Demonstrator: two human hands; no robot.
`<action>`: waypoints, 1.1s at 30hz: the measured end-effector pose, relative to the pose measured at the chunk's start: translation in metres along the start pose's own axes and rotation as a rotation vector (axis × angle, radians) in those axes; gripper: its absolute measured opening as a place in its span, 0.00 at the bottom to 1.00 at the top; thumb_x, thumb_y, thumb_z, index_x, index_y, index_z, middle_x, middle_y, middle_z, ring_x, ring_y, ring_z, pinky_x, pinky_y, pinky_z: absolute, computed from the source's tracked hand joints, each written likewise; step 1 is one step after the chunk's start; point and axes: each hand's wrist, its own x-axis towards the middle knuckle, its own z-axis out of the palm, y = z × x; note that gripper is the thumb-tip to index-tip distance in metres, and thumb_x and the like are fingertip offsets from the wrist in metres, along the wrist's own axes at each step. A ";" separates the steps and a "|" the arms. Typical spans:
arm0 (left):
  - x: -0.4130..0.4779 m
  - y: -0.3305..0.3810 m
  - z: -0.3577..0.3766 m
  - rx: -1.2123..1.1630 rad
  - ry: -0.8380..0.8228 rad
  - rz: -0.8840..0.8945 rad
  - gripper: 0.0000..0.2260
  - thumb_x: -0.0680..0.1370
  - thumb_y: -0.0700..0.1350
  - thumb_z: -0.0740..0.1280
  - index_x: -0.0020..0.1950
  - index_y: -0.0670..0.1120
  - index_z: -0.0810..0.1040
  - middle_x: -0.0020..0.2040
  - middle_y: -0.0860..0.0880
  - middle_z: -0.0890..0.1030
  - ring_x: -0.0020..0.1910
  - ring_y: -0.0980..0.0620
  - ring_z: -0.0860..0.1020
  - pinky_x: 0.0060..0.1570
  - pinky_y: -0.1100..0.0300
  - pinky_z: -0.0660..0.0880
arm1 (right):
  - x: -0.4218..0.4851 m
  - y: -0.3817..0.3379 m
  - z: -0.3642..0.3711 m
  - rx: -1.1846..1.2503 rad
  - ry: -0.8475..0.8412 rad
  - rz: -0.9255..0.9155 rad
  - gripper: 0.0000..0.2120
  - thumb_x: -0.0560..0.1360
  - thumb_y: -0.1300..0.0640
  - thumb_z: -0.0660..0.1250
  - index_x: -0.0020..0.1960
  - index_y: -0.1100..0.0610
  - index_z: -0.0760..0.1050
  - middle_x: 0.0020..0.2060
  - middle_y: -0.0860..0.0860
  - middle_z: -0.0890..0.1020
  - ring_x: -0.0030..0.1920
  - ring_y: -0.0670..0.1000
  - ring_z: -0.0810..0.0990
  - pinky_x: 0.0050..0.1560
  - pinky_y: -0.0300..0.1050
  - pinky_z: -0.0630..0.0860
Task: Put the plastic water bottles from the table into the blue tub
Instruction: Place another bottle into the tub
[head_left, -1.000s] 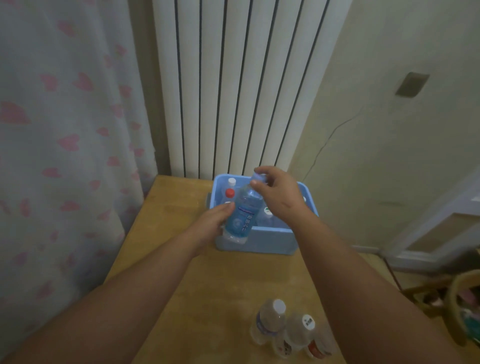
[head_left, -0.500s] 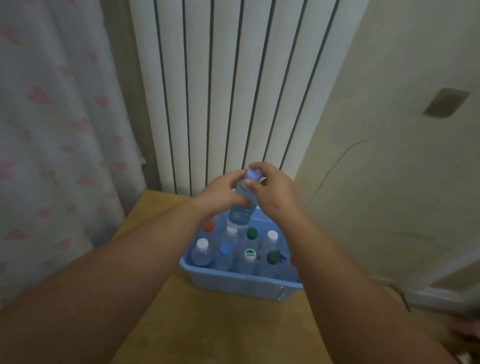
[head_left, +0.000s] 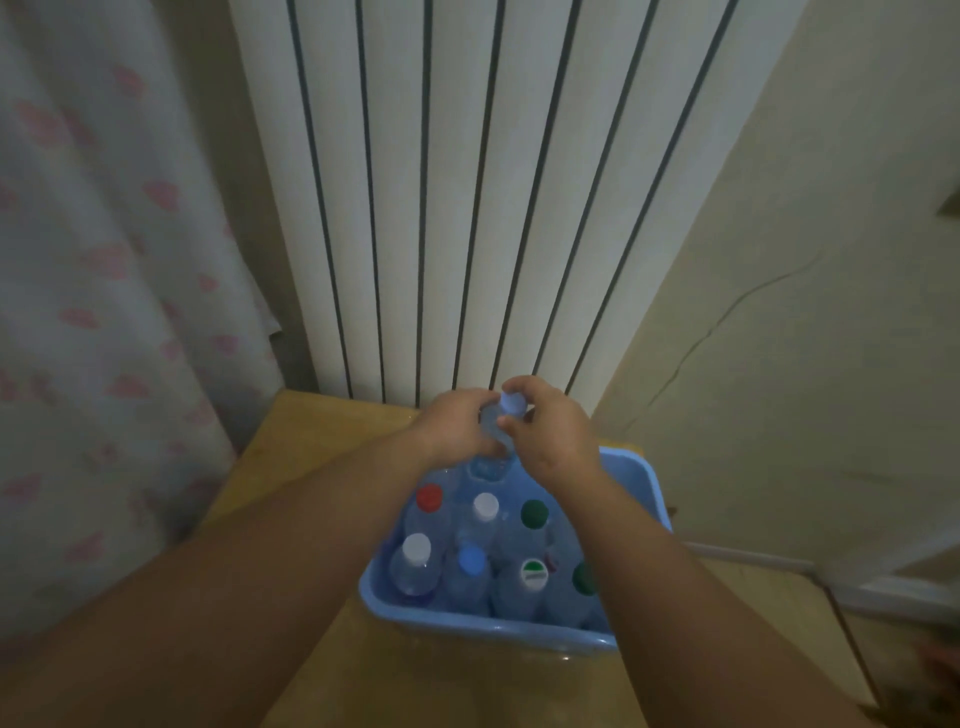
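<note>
A blue tub stands on the wooden table, packed with several upright water bottles with red, white, blue and green caps. Over its far end both hands hold one clear bottle with a pale blue cap, upright, its lower part down among the others. My left hand grips the bottle's shoulder from the left. My right hand pinches the neck just under the cap from the right. The bottle's base is hidden by the other bottles.
A white ribbed radiator rises right behind the table. A curtain with pink hearts hangs to the left, and a beige wall runs close along the tub's right side. The table's near part lies under my forearms.
The view has closed in over the tub. Both hands have lowered the bottle, from above the tub's near wall to down among the bottles at its far end. Loose bottles left view.
</note>
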 end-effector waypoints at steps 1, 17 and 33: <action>0.003 -0.004 0.003 0.052 -0.012 -0.002 0.21 0.67 0.52 0.76 0.57 0.55 0.77 0.47 0.54 0.81 0.47 0.52 0.79 0.45 0.57 0.76 | 0.003 0.004 0.005 -0.020 -0.012 0.011 0.16 0.73 0.55 0.69 0.59 0.45 0.74 0.49 0.49 0.81 0.48 0.51 0.79 0.45 0.41 0.70; 0.037 -0.052 0.033 0.768 -0.166 -0.124 0.20 0.71 0.66 0.68 0.62 0.65 0.76 0.58 0.51 0.76 0.61 0.46 0.70 0.59 0.48 0.63 | 0.048 0.048 0.064 -0.335 -0.403 0.072 0.17 0.69 0.51 0.71 0.57 0.51 0.79 0.51 0.51 0.82 0.53 0.53 0.79 0.47 0.43 0.72; 0.021 -0.045 0.033 0.697 -0.086 -0.073 0.19 0.79 0.46 0.61 0.68 0.60 0.73 0.67 0.51 0.75 0.66 0.48 0.70 0.65 0.50 0.63 | 0.050 0.048 0.073 -0.589 -0.760 -0.002 0.21 0.79 0.58 0.61 0.71 0.59 0.68 0.67 0.57 0.73 0.66 0.58 0.72 0.66 0.49 0.68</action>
